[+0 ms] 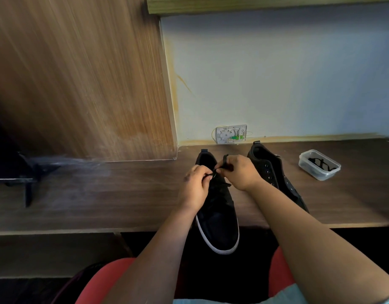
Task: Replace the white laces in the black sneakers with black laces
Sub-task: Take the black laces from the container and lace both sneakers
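Black lace (213,173) — between both grips

Black sneaker (217,218) with white sole edge, black lace (220,170), second black sneaker (274,172) with silver eyelets, clear container (319,165) of black laces, dark brown wood-grain desk (101,198), light streaked wood panel (79,80), pale blue wall (277,73), white wall box (231,133), red trousers (105,279).

Hidden, cropped and unreadable parts

The right forearm covers the toe of the far sneaker (274,172); the dark stand (24,178) runs off the left edge, blurred; black laces in the plastic tub (319,164) are too small to count; the wall box (231,133) is too small to read.
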Demonstrator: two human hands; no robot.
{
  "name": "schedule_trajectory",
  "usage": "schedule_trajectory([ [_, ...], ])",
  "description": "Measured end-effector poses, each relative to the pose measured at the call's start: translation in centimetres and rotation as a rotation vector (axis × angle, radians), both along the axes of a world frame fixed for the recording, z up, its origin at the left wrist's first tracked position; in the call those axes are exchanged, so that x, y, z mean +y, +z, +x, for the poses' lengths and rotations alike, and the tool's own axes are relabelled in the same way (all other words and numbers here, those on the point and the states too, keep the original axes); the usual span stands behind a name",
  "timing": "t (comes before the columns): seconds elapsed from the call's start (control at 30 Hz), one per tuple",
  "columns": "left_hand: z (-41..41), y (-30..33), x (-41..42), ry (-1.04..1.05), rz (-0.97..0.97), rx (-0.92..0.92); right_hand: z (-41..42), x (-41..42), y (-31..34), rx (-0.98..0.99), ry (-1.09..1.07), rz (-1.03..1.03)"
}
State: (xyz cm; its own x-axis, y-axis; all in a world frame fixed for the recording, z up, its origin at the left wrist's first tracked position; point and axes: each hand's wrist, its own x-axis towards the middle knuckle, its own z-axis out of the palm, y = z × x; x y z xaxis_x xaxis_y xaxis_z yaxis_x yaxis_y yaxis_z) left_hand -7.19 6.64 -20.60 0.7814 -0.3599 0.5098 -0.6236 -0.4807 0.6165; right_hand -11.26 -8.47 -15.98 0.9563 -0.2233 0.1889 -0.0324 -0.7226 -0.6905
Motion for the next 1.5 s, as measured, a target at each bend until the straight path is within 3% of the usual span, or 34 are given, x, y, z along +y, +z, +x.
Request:
schedule_trajectory([
  [0.27, -0.3, 0.0, 0.0, -0.009, 0.041, 0.047, 0.0, 1.1, 0.5, -0.117, 0.022, 0.174],
  [0.7, -0.4, 0.3, 0.0, 0.053, -0.047, 0.119, 0.3, 0.9, 0.5, -0.041, 0.127, -0.222],
  [0.9, -0.2, 0.8, 0.3, 0.023, -0.077, 0.142, 0.2, 0.8, 0.4, -0.065, 0.172, -0.206],
  [1.17, 0.2, 1.3, 1.1, -0.062, 0.001, 0.146, 0.9, 0.9, 0.8, 0.095, 0.2, -0.353],
  [1.4, 0.5, 0.5, 0.8, -0.043, 0.014, 0.112, -0.1, 0.8, 0.3, -0.009, 0.158, -0.095],
  [1.5, 0.6, 0.2, 0.6, -0.039, 0.015, 0.109, 0.3, 1.2, 0.2, -0.007, 0.16, -0.113],
])
